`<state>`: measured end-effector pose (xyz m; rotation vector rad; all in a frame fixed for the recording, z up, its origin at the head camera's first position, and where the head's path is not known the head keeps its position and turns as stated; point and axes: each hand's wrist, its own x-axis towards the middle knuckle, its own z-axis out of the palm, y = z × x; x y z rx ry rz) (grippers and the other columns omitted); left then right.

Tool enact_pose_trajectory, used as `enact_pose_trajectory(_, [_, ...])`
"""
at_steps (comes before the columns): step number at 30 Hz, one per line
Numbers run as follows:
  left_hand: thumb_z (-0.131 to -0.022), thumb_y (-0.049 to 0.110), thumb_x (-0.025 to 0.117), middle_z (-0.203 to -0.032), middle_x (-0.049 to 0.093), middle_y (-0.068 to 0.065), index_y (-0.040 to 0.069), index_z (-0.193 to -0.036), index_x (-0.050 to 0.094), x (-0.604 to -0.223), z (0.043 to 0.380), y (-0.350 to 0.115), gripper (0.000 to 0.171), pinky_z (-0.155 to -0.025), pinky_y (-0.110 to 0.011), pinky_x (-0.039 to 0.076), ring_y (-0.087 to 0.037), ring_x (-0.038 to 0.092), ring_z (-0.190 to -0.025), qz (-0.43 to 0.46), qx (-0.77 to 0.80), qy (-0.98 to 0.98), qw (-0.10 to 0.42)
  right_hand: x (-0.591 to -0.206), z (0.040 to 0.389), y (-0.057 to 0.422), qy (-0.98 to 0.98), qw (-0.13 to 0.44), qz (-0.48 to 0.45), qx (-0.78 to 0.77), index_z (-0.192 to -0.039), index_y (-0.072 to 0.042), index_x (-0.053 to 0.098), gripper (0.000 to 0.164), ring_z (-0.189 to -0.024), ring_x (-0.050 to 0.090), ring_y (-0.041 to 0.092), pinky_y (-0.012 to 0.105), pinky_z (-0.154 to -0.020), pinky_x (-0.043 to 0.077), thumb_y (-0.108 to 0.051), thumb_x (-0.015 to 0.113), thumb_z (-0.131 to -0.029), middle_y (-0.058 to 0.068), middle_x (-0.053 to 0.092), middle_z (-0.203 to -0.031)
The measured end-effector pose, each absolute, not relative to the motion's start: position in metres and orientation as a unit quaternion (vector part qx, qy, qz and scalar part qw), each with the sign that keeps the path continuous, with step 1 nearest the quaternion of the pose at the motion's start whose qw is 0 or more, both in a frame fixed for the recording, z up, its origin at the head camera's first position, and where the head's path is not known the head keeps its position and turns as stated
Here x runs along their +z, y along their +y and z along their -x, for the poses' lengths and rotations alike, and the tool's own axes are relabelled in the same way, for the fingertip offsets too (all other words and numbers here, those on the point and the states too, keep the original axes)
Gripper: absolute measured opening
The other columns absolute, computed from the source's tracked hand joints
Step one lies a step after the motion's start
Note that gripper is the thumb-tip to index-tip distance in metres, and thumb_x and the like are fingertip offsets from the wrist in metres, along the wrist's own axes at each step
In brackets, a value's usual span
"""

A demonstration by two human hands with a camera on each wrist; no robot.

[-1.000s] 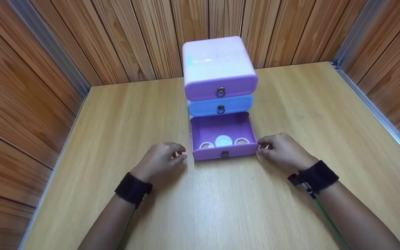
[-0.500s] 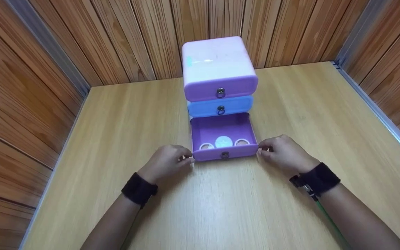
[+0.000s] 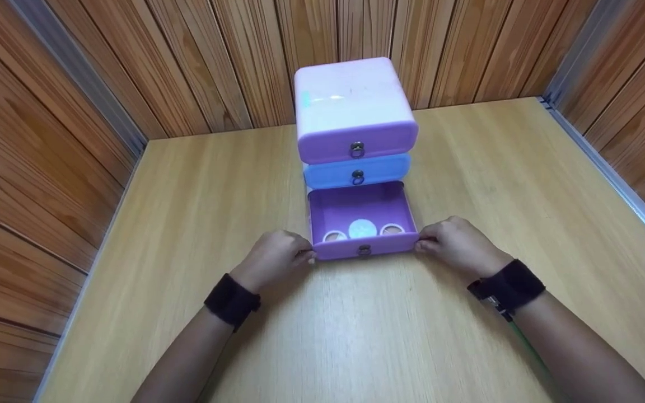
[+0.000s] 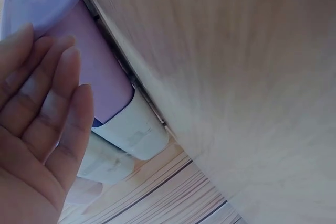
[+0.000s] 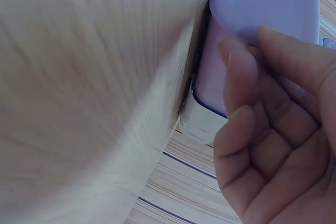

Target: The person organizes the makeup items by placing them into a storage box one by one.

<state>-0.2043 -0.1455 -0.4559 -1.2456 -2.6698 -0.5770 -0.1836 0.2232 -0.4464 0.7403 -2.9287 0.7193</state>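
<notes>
The lowest purple drawer [image 3: 339, 248] of a small chest [image 3: 353, 95] is pulled out toward me. My left hand [image 3: 277, 257] pinches the left end of its front panel between thumb and fingers. At the opposite end, my right hand [image 3: 457, 246] pinches the panel's right edge. Inside the drawer, near the front, lie a white disc [image 3: 362, 228] and two round pieces with white rims, one on each side of it. In the wrist views, thumb and fingertips meet the edges of the lilac drawer front [image 5: 262, 3], and the other fingers are bent below.
Above the pulled-out drawer are a blue drawer [image 3: 331, 174] and a purple top drawer [image 3: 325, 149], both pushed in, each with a ring pull. The chest stands on a wooden table [image 3: 216, 184] near wood-plank walls [image 3: 249, 61]. Black bands [image 3: 233, 301] wrap both wrists.
My left hand has moved right to the drawer's left front corner and taken hold of it. The right hand has closed its fingers on the right edge. The drawer has barely moved.
</notes>
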Motion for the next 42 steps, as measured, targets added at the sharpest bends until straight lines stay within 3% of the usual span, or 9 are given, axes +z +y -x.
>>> enact_pose_trajectory(13, [-0.088,0.012,0.073,-0.071,0.067,0.005,0.009,-0.082,0.076,-0.446,0.213,-0.15,0.007,-0.058,-0.02,0.051,-0.007,0.061,-0.063,0.429,-0.206,-0.873,0.105,-0.435,0.19,0.223,-0.936,0.044,-0.267,0.224,-0.083,-0.009,0.077,0.006,-0.069,0.064,0.006,0.029,-0.062,0.054,-0.014,0.075,-0.087,-0.006,0.07,-0.076])
enact_pose_trajectory(32, [-0.091,0.014,0.071,-0.071,0.066,0.005,0.009,-0.083,0.076,-0.439,0.247,-0.144,0.011,-0.059,-0.021,0.05,-0.006,0.057,-0.061,0.381,-0.194,-0.901,0.076,-0.431,0.222,0.216,-0.95,0.029,-0.218,0.221,-0.093,-0.008,0.077,0.011,-0.07,0.064,0.013,0.034,-0.064,0.053,-0.017,0.071,-0.091,0.0,0.071,-0.082])
enact_pose_trajectory(42, [-0.091,0.016,0.071,-0.075,0.068,0.004,0.01,-0.087,0.077,-0.439,0.265,-0.14,0.009,-0.058,-0.022,0.048,-0.008,0.058,-0.063,0.343,-0.194,-0.918,0.046,-0.433,0.243,0.214,-0.951,0.044,-0.223,0.211,-0.09,-0.005,0.076,0.01,-0.069,0.063,0.017,0.037,-0.063,0.051,-0.013,0.071,-0.09,0.003,0.071,-0.081])
